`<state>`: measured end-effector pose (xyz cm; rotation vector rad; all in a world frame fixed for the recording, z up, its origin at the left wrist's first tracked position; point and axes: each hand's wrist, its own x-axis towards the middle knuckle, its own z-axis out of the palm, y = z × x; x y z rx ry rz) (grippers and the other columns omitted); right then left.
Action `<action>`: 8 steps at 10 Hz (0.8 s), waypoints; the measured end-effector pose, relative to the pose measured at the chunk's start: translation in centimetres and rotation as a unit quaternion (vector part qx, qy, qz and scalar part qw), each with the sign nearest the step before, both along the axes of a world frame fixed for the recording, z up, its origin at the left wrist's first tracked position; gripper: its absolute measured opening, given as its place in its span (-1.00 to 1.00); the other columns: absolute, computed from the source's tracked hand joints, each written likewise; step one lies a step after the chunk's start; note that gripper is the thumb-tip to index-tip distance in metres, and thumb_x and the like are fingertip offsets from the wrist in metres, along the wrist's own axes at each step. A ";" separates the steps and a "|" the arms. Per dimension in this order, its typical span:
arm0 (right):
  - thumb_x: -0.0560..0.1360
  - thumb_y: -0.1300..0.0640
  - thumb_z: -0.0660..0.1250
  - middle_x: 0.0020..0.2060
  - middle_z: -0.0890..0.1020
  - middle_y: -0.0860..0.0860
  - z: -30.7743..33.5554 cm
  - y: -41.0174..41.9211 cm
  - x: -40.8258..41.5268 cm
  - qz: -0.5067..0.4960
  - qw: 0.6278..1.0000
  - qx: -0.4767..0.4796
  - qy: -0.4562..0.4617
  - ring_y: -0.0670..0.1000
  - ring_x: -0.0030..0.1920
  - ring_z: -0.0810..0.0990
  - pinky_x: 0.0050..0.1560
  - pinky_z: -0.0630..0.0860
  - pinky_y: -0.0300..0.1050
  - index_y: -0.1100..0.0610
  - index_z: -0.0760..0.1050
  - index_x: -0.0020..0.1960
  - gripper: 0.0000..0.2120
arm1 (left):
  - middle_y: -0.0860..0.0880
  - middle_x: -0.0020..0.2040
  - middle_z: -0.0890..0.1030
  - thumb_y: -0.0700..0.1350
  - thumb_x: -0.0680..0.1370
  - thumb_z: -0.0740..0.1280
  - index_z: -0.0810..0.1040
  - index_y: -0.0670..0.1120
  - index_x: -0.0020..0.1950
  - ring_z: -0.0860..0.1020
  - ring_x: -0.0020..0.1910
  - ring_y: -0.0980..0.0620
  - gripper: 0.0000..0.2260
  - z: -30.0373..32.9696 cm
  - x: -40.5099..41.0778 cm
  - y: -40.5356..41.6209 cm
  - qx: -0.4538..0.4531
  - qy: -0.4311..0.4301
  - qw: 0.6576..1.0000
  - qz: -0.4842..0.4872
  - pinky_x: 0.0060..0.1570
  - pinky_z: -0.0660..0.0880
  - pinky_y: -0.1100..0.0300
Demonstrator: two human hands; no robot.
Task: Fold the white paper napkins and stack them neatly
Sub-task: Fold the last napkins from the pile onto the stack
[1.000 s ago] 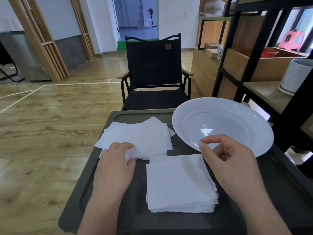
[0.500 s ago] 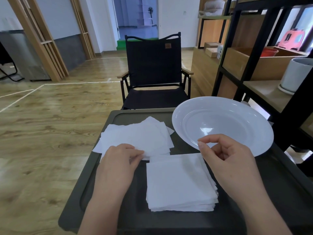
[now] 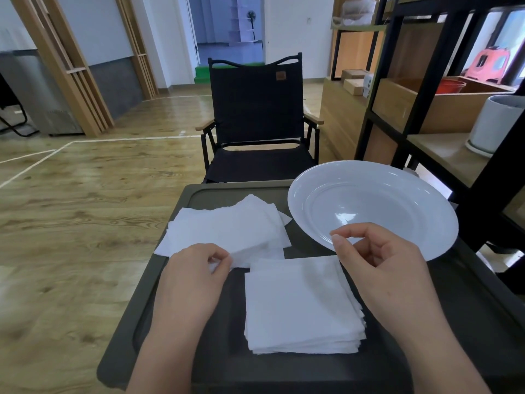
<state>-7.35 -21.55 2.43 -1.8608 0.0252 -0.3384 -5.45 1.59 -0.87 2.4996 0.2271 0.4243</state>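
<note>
Fingers (image 3: 224, 258) of the left hand (image 3: 190, 282) are pinched on a loose napkin (image 3: 227, 231), so one sheet can be peeled off.
Right hand (image 3: 380, 265) is held curled and empty over the stack (image 3: 298, 305), ready to fold.

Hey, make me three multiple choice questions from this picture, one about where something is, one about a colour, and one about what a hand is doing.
1. Where does the neat napkin stack lie?
A. on the plate
B. on the dark tray, between the hands
C. on the chair

2. What colour is the plate?
A. white
B. red
C. black

3. What is the left hand doing?
A. resting flat on the plate
B. pinching the near edge of the loose napkin pile
C. holding a cup

Answers: 1 B, the tray shows around it; 2 A, pale and glossy; 3 B, its fingertips close on the paper.
</note>
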 end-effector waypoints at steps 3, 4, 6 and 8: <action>0.45 0.01 0.41 -0.47 0.52 0.01 0.1 0.1 -0.1 0.010 1.000 0.021 0.000 -0.14 -0.48 0.41 -0.43 0.41 -0.38 -0.12 0.62 -0.21 -0.92 | 0.25 -0.25 0.62 -0.04 0.52 0.39 0.64 0.06 -0.19 0.56 -0.21 0.27 -0.91 0.5 -0.2 -0.1 -0.053 -0.029 0.998 0.013 -0.27 0.35 0.40; 0.46 0.01 0.41 -0.40 0.56 0.05 0.2 0.2 -0.1 0.013 1.000 0.022 0.000 -0.14 -0.45 0.43 -0.40 0.42 -0.38 -0.16 0.61 -0.18 -0.93 | 0.24 -0.23 0.61 -0.04 0.54 0.34 0.58 0.08 -0.18 0.57 -0.19 0.27 -0.89 0.8 -0.3 -0.4 -0.072 -0.046 0.996 0.024 -0.28 0.34 0.41; 0.46 0.01 0.40 -0.37 0.60 0.06 0.4 0.6 -0.4 0.026 0.999 0.031 0.010 -0.01 -0.38 0.52 -0.31 0.49 -0.18 -0.16 0.61 -0.14 -0.94 | 0.16 -0.28 0.66 -0.06 0.60 0.27 0.59 0.07 -0.21 0.55 -0.39 0.28 -0.79 3.2 -1.1 -1.2 -0.367 -0.096 0.925 -0.002 -0.37 0.41 0.44; 0.44 -0.13 0.34 -0.11 0.70 -0.22 0.8 2.0 -0.9 0.095 0.993 0.057 0.030 -0.20 -0.09 0.66 -0.09 0.55 -0.26 -0.30 0.56 0.02 -0.84 | -0.04 0.04 0.71 -0.01 0.51 0.23 0.65 -0.01 0.09 0.68 0.00 0.05 -0.74 5.3 -2.4 -1.7 -0.579 -0.067 0.799 -0.148 -0.02 0.62 0.09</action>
